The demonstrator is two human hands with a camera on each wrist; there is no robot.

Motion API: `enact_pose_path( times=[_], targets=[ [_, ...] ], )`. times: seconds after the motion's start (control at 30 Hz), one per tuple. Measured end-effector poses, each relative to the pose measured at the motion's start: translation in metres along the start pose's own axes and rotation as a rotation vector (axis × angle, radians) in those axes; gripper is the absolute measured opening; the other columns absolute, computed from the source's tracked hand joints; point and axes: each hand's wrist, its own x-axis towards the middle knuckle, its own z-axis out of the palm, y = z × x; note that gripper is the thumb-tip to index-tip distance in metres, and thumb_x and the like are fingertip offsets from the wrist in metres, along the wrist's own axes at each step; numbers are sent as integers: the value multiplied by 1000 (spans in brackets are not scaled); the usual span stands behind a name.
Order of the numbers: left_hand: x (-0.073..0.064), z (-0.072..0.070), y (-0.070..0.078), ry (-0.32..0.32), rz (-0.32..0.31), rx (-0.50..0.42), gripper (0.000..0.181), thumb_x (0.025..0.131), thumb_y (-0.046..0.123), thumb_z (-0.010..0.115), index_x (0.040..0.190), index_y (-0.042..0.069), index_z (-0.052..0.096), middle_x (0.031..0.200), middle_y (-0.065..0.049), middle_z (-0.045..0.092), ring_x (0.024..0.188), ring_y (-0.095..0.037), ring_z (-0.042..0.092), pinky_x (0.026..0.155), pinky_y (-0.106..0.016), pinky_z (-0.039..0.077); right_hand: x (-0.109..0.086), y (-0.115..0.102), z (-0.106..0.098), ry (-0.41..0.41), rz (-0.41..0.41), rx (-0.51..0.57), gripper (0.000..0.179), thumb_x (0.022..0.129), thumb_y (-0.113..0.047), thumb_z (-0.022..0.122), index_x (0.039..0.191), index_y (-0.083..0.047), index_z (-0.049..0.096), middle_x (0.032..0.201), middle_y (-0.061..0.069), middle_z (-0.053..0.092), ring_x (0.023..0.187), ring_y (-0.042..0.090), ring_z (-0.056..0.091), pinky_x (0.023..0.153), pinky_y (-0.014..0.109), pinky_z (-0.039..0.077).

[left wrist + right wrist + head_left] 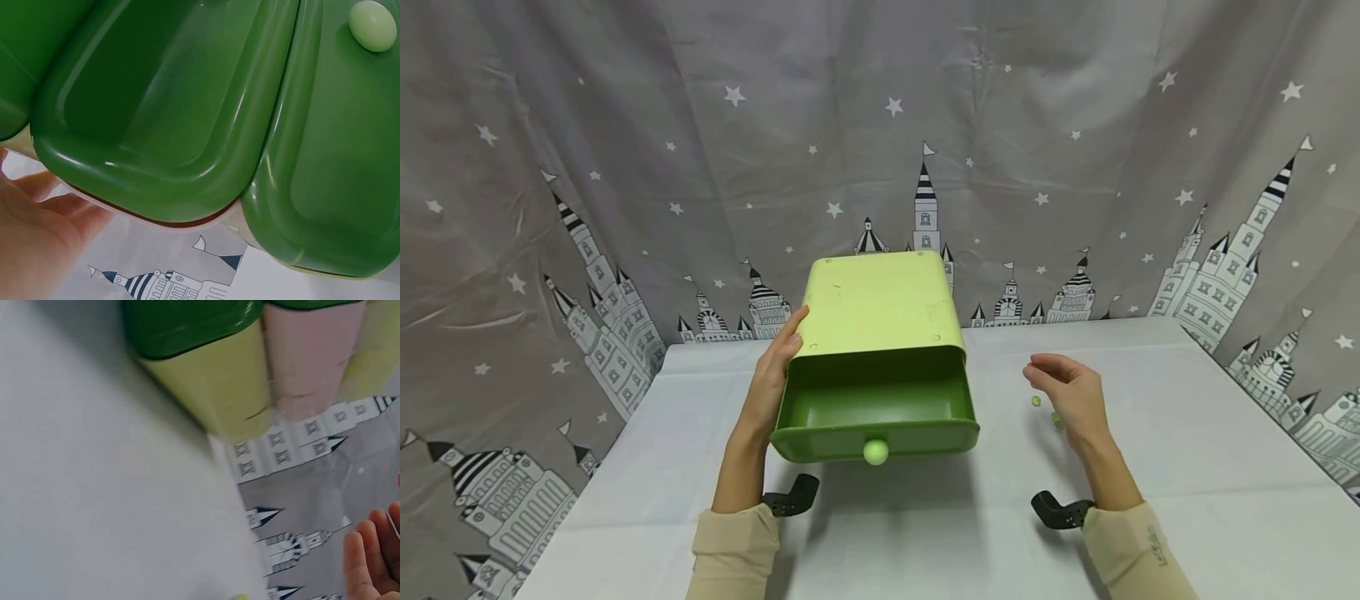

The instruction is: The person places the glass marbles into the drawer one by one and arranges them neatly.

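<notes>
A stacked drawer box with a yellow-green top [880, 304] stands in front of me; its upper green drawer [880, 400] is pulled out and has a light green round knob [876, 452]. My left hand [769, 387] rests against the box's left side, its fingers lying along the casing. In the left wrist view, that hand [44, 231] is beside the pink-cased section, whose green front [162, 150] shows no full knob. My right hand [1075, 404] is in the air right of the box, apart from it, fingers loosely bent, nothing visible in them.
Two small light green pieces, one round [1036, 401] and one partly hidden [1056, 419], lie on the white table [1195, 433] by my right hand. A grey curtain [865, 100] with castles and stars hangs behind. Yellow [212, 387] and pink [312, 356] casings show in the right wrist view.
</notes>
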Motion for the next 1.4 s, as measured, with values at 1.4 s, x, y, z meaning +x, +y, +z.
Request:
enact_pose_path(
  times=[1.4],
  targets=[
    [-2,1,1,-6,-18,-28,54,107,27,32,158,11,24,161,-3,18,145,-17,17,115,-47,15,7,58,-2,33,-49,-343,31,91,-7,67,116,11,66,116,28,63,106,38,56,91,47,42]
  ],
)
